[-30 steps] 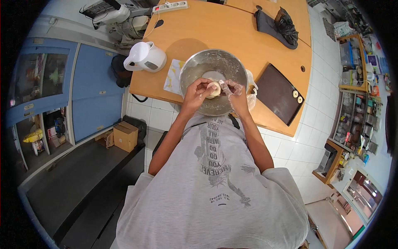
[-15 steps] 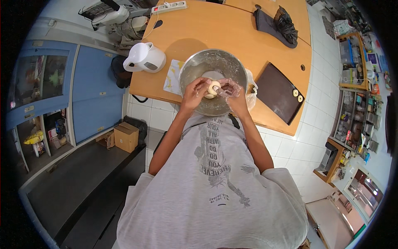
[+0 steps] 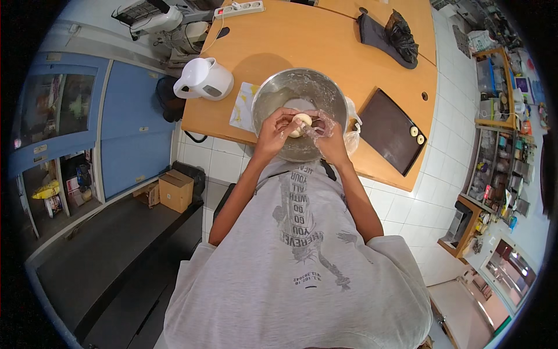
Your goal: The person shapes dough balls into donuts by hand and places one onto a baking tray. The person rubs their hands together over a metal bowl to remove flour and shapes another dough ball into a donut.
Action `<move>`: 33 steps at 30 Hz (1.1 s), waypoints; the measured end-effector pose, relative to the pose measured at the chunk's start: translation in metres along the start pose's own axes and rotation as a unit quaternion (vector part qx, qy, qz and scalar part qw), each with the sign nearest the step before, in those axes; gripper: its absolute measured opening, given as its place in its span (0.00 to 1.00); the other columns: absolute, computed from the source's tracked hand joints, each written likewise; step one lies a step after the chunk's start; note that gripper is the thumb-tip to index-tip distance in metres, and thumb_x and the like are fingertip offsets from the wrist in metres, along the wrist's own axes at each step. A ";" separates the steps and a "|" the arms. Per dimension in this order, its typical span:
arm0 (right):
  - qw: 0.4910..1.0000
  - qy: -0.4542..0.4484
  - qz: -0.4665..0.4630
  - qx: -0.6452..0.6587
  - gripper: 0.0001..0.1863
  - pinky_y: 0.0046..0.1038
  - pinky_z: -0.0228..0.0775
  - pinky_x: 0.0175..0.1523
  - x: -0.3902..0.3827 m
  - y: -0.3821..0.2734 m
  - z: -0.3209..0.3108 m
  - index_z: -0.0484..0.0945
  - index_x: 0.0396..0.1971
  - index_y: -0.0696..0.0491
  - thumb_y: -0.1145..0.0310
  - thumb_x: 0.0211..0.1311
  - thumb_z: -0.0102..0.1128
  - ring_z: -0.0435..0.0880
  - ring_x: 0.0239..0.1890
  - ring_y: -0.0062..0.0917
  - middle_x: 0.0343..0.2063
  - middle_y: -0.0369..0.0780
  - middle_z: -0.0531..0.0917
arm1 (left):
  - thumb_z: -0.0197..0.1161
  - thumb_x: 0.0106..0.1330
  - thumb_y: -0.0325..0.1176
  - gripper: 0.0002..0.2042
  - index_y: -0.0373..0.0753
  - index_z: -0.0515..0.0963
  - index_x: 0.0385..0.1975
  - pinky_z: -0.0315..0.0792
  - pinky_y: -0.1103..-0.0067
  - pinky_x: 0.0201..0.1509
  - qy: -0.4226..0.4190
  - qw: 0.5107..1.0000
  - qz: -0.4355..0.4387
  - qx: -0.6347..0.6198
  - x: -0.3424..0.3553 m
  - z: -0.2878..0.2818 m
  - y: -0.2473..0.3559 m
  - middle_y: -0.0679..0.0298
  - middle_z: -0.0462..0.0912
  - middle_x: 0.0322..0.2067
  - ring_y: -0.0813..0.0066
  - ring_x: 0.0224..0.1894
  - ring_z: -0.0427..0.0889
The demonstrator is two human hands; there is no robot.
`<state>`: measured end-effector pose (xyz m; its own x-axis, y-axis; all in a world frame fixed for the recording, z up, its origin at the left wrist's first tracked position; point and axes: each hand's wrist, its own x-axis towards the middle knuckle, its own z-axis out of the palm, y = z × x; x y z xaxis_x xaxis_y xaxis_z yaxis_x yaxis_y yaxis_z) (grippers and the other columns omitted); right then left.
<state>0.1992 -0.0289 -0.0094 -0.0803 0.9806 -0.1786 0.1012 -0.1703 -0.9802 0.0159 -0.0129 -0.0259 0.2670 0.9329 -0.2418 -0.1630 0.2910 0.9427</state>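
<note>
Working over the steel bowl (image 3: 299, 93), the person has both hands up at its near rim, and between them sits a small pale dough ball (image 3: 301, 124). The left hand (image 3: 276, 129) curls around it from one side, fingers closed in against the dough. The right hand (image 3: 325, 135), wrapped in a thin clear plastic glove, pinches in from the other side, so the ball is gripped by both at once, just above the bowl's floured inside. The bowl stands on the orange wooden surface (image 3: 302, 41), near its front edge. Just left of the bowl lies a sheet of paper (image 3: 243, 107), and beyond that a white electric kettle (image 3: 203, 79). Off to the right, a dark baking tray (image 3: 390, 131) rests on the surface with two little dough pieces (image 3: 417, 135) sitting at its far corner. A crumpled clear plastic bag (image 3: 352, 131) pokes out between bowl and tray.
</note>
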 end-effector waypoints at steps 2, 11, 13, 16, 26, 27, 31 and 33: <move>1.000 0.009 0.001 0.025 0.15 0.27 0.80 0.49 0.000 0.003 0.001 0.81 0.50 0.61 0.80 0.63 0.66 0.87 0.43 0.24 0.43 0.42 0.87 | 0.68 0.70 0.25 0.16 0.34 0.75 0.55 0.77 0.77 0.57 -0.008 1.000 0.006 0.012 -0.001 0.001 0.001 0.59 0.84 0.47 0.75 0.50 0.83; 0.999 0.020 0.015 0.046 0.16 0.27 0.80 0.49 0.002 0.011 -0.003 0.80 0.50 0.61 0.79 0.62 0.66 0.88 0.43 0.24 0.42 0.44 0.87 | 0.66 0.71 0.26 0.20 0.36 0.72 0.61 0.76 0.77 0.59 0.002 0.999 -0.045 -0.004 -0.002 0.000 0.015 0.56 0.82 0.50 0.72 0.53 0.83; 0.999 0.021 0.011 0.028 0.16 0.27 0.80 0.49 0.002 0.004 -0.004 0.80 0.50 0.61 0.79 0.62 0.66 0.88 0.43 0.24 0.42 0.44 0.87 | 0.66 0.71 0.25 0.21 0.36 0.72 0.62 0.76 0.77 0.59 0.008 0.999 -0.045 0.006 0.001 0.000 0.017 0.55 0.82 0.50 0.72 0.54 0.83; 0.999 0.004 -0.031 -0.028 0.15 0.27 0.80 0.50 0.003 -0.009 -0.006 0.80 0.49 0.61 0.80 0.62 0.66 0.88 0.43 0.24 0.43 0.44 0.87 | 0.66 0.71 0.25 0.20 0.36 0.72 0.61 0.76 0.77 0.59 -0.016 0.998 -0.044 0.031 0.003 -0.001 0.016 0.55 0.83 0.50 0.72 0.54 0.83; 0.999 0.017 0.019 0.034 0.14 0.28 0.80 0.49 0.004 0.005 -0.006 0.81 0.48 0.62 0.78 0.63 0.67 0.88 0.41 0.25 0.42 0.43 0.87 | 0.66 0.71 0.26 0.17 0.36 0.75 0.58 0.76 0.75 0.61 -0.031 0.999 -0.022 0.011 0.004 -0.003 0.004 0.58 0.83 0.50 0.73 0.54 0.82; 1.000 0.013 0.025 0.009 0.15 0.28 0.80 0.49 0.004 0.003 -0.005 0.81 0.49 0.61 0.78 0.63 0.67 0.88 0.42 0.25 0.41 0.43 0.87 | 0.66 0.71 0.26 0.17 0.36 0.75 0.58 0.76 0.75 0.61 -0.030 0.999 -0.006 0.015 0.004 -0.004 0.003 0.58 0.84 0.49 0.73 0.53 0.82; 0.999 -0.014 -0.030 -0.030 0.16 0.29 0.80 0.49 0.005 -0.011 -0.004 0.82 0.51 0.59 0.79 0.62 0.67 0.88 0.43 0.26 0.41 0.43 0.88 | 0.65 0.73 0.27 0.16 0.36 0.75 0.58 0.75 0.75 0.60 -0.031 0.999 -0.006 0.033 0.005 -0.005 0.003 0.59 0.84 0.49 0.74 0.52 0.83; 0.997 -0.015 -0.039 -0.071 0.17 0.29 0.80 0.50 0.006 -0.007 -0.005 0.83 0.51 0.57 0.79 0.61 0.67 0.88 0.45 0.26 0.41 0.43 0.89 | 0.64 0.74 0.28 0.16 0.35 0.74 0.58 0.75 0.76 0.59 -0.037 0.997 0.019 0.064 0.006 -0.003 0.005 0.59 0.84 0.48 0.75 0.52 0.82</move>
<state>0.2032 -0.0213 -0.0030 -0.1220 0.9868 -0.1064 0.2329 -0.0757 -0.9695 0.0135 -0.0053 -0.0231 0.3336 0.9230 -0.1918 -0.0537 0.2217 0.9736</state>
